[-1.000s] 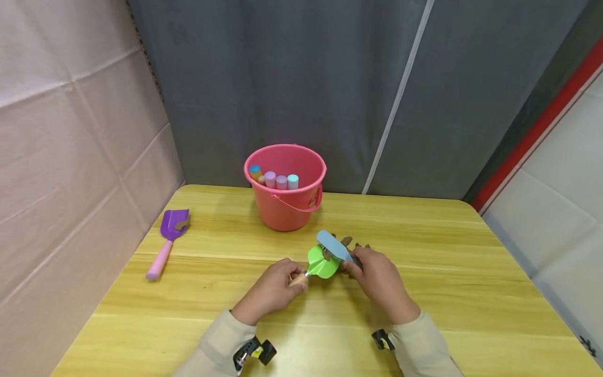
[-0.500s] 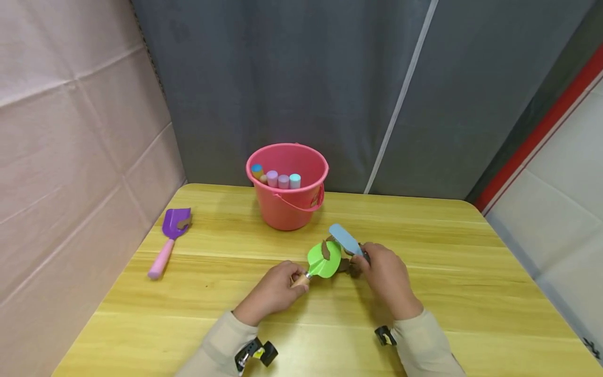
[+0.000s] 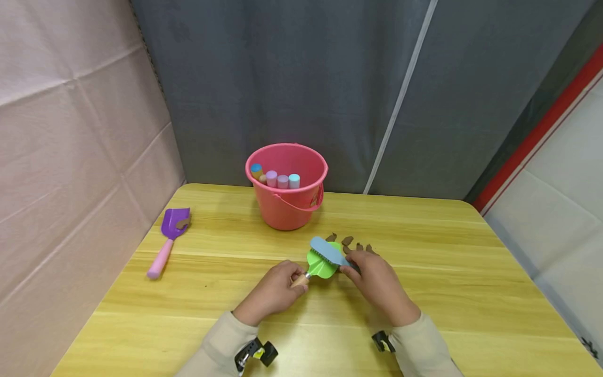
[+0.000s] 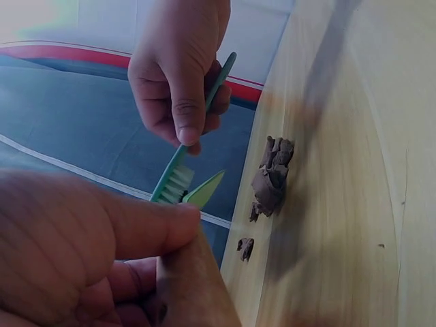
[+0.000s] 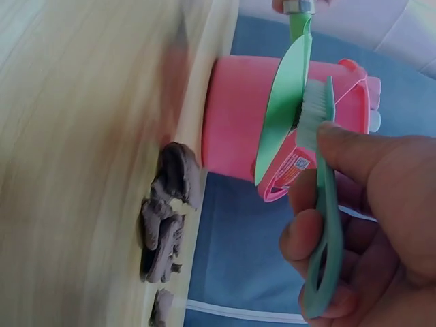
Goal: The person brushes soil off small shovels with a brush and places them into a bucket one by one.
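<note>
My left hand (image 3: pixel 275 287) grips the wooden handle of a small hand trowel (image 3: pixel 321 270), whose green blade is held above the table. In my right hand (image 3: pixel 382 285) is a light blue brush (image 3: pixel 327 251), held by its handle. Its white bristles (image 5: pixel 313 112) face the trowel's blade (image 5: pixel 281 112) in the right wrist view and appear to touch it. Brown, clay-like lumps (image 4: pixel 271 185) lie on the table beyond and beside the trowel. The brush head hides part of the blade, and anything under the bristles is mostly out of sight.
Behind the hands stands a pink bucket (image 3: pixel 285 212) with several colored handle ends (image 3: pixel 282 181) showing inside. A purple shovel (image 3: pixel 174 222) with a pink handle lies at the table's left, bearing a brown piece (image 3: pixel 182 223). A grey curtain (image 3: pixel 282 78) hangs behind the table.
Half a second ago the brush was raised to the upper right and a brown piece showed on the green blade. Now it has come back down-left over the blade. The left hand stays put.
</note>
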The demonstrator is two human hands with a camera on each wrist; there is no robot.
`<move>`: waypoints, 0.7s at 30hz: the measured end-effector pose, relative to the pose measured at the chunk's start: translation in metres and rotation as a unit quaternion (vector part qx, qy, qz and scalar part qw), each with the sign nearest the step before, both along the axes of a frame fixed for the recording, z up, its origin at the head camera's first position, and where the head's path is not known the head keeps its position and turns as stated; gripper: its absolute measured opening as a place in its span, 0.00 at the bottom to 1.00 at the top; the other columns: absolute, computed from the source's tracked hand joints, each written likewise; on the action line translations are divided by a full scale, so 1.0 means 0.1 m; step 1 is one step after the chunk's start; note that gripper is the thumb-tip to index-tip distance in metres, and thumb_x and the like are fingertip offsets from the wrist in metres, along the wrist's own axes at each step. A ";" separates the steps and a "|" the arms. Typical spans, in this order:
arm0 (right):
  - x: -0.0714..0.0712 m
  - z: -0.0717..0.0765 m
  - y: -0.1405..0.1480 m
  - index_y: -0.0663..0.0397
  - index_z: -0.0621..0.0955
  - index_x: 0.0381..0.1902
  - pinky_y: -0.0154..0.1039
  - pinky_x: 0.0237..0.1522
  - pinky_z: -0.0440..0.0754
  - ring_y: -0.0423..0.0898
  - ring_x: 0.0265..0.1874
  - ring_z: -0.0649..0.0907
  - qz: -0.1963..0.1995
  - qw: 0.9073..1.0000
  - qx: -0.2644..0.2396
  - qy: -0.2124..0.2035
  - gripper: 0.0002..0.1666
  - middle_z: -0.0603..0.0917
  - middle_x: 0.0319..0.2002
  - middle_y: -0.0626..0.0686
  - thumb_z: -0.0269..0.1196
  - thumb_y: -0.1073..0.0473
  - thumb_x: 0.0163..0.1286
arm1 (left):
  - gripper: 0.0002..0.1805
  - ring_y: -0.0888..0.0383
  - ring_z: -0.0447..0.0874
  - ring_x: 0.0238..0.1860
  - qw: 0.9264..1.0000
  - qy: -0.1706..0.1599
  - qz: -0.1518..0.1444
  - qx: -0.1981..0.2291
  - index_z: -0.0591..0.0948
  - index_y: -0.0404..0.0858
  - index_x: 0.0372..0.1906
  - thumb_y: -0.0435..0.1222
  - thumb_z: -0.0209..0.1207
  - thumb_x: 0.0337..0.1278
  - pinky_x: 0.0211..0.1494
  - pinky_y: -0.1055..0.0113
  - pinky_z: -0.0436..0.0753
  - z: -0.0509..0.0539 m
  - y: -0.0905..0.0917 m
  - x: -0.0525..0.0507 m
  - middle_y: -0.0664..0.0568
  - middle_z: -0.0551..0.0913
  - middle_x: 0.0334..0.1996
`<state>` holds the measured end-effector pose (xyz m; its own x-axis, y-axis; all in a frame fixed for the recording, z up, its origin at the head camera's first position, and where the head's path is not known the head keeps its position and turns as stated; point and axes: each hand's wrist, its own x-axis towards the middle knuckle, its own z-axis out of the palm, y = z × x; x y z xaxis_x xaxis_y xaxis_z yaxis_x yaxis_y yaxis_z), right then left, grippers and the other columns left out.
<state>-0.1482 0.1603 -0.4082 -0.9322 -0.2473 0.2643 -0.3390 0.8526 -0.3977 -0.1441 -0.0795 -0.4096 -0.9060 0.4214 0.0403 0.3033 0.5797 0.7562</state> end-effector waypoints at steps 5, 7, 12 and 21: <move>-0.03 -0.04 0.05 0.49 0.79 0.32 0.38 0.26 0.70 0.41 0.22 0.70 -0.005 1.000 -0.016 0.003 0.08 0.74 0.22 0.42 0.69 0.58 0.65 | 0.10 0.57 0.72 0.35 1.000 0.001 0.001 -0.005 0.81 0.31 0.43 0.32 0.65 0.60 0.38 0.63 0.75 0.00 0.00 0.00 0.52 0.76 0.34; -0.05 -0.05 0.07 0.49 0.78 0.31 0.38 0.25 0.69 0.42 0.22 0.70 -0.010 1.000 -0.017 0.006 0.09 0.73 0.22 0.43 0.70 0.58 0.65 | 0.10 0.57 0.72 0.34 1.000 0.001 0.001 -0.004 0.81 0.32 0.43 0.32 0.65 0.60 0.37 0.63 0.75 -0.01 -0.01 -0.01 0.52 0.75 0.34; -0.10 -0.07 0.16 0.52 0.79 0.32 0.40 0.25 0.70 0.44 0.22 0.71 -0.044 0.999 -0.005 0.010 0.08 0.75 0.23 0.46 0.70 0.58 0.65 | 0.10 0.58 0.71 0.33 1.000 -0.012 0.005 -0.001 0.81 0.31 0.44 0.32 0.65 0.61 0.35 0.65 0.74 -0.04 -0.02 0.00 0.52 0.75 0.34; -0.06 0.03 0.13 0.54 0.80 0.33 0.39 0.25 0.70 0.42 0.22 0.71 -0.031 0.999 -0.013 0.025 0.08 0.75 0.24 0.45 0.69 0.57 0.66 | 0.14 0.55 0.73 0.37 1.000 -0.013 0.006 -0.006 0.80 0.29 0.49 0.32 0.64 0.60 0.40 0.60 0.76 0.00 -0.03 -0.02 0.48 0.77 0.37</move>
